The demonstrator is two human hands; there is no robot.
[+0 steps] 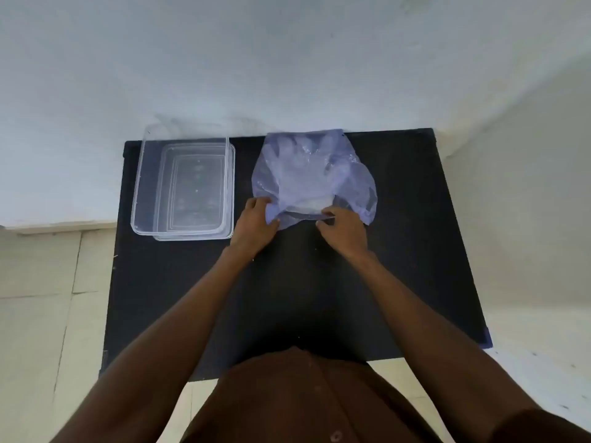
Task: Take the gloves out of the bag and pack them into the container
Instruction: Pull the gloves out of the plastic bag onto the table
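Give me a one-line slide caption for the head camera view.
Both hands, left and right, grip the bag mouth; gloves inside, container empty alongside.

So the setup is a small black desk [399,251] pushed right up against a plain white wall [287,59], matte top with a few pale specks on it. The wall looks a bit scuffed and uneven, with a cool bluish cast, and turns a corner on the right where a second wall [527,187] sits in greyer shade. The floor [38,314] is pale cream tile with thin grout lines, and a low skirting ledge [57,226] runs along the wall's base on the left. Lighting is soft and even.
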